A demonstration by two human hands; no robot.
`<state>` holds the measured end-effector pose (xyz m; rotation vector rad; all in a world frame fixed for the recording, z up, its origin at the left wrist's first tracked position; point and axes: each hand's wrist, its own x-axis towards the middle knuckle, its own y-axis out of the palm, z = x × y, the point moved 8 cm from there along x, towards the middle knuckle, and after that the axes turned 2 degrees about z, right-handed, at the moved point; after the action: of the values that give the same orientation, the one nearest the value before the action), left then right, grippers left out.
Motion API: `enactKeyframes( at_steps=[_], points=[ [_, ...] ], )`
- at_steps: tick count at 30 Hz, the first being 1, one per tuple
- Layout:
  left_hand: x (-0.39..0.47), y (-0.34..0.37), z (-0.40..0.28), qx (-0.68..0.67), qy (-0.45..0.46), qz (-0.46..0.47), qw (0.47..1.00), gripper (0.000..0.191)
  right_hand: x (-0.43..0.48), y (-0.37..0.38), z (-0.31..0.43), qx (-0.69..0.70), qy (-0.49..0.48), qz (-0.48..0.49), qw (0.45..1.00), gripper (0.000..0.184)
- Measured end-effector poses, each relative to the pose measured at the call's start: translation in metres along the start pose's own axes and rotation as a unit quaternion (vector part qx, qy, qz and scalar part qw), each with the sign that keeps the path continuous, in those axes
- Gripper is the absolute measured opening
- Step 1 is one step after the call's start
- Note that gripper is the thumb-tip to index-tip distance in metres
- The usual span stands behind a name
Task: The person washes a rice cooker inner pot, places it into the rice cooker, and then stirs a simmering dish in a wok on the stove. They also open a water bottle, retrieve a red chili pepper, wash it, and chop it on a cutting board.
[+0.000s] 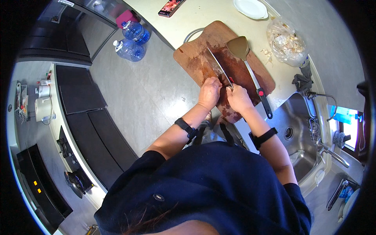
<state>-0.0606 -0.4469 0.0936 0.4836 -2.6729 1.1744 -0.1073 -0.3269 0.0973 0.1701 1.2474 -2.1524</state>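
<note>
My right hand (pixel 239 97) grips the handle of a kitchen knife (pixel 218 62), whose blade points away from me over a wooden cutting board (pixel 195 53). Close to the blade's left side, my left hand (pixel 210 92) rests on the board with bent fingers. Whether it holds something cannot be made out. A small bit of red shows beside the knife near my right hand. Wet, dark red-brown stains cover much of the board. Across its right part lies a spatula (pixel 238 48) with a brown head and black handle end.
The steel sink (pixel 296 129) adjoins the board's right side. A clear plastic bag (pixel 286 44) of peelings, a white dish (pixel 251 8) and a phone (pixel 171 6) lie on the counter (pixel 202 11). Large water bottles (pixel 130 50) stand on the floor at left.
</note>
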Motion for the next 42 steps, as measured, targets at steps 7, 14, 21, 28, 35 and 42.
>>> enactKeyframes(
  at_steps=[7, 14, 21, 28, 35, 42],
  points=[
    [0.001, -0.004, 0.000, 0.000, 0.003, 0.001, 1.000, 0.007, -0.009, -0.001, -0.004, -0.008, -0.026, 0.006, 1.000, 0.033],
    [0.001, -0.004, -0.002, 0.003, 0.000, -0.006, 1.000, 0.007, -0.045, -0.010, -0.027, 0.044, 0.011, 0.017, 0.999, 0.031],
    [0.002, -0.004, -0.004, 0.015, 0.007, -0.001, 1.000, 0.007, -0.050, -0.011, -0.018, -0.010, -0.009, -0.006, 1.000, 0.030],
    [0.000, -0.002, -0.006, 0.042, 0.015, 0.010, 0.999, 0.007, -0.024, -0.009, -0.007, -0.014, 0.004, -0.005, 1.000, 0.031],
    [-0.010, 0.000, -0.006, 0.009, -0.025, 0.034, 0.999, 0.012, -0.012, -0.010, -0.009, 0.053, -0.017, -0.022, 0.998, 0.032],
    [-0.019, -0.014, -0.005, -0.010, -0.040, 0.006, 0.999, 0.027, -0.052, -0.019, -0.014, 0.049, -0.041, -0.026, 0.998, 0.031]
  ],
)
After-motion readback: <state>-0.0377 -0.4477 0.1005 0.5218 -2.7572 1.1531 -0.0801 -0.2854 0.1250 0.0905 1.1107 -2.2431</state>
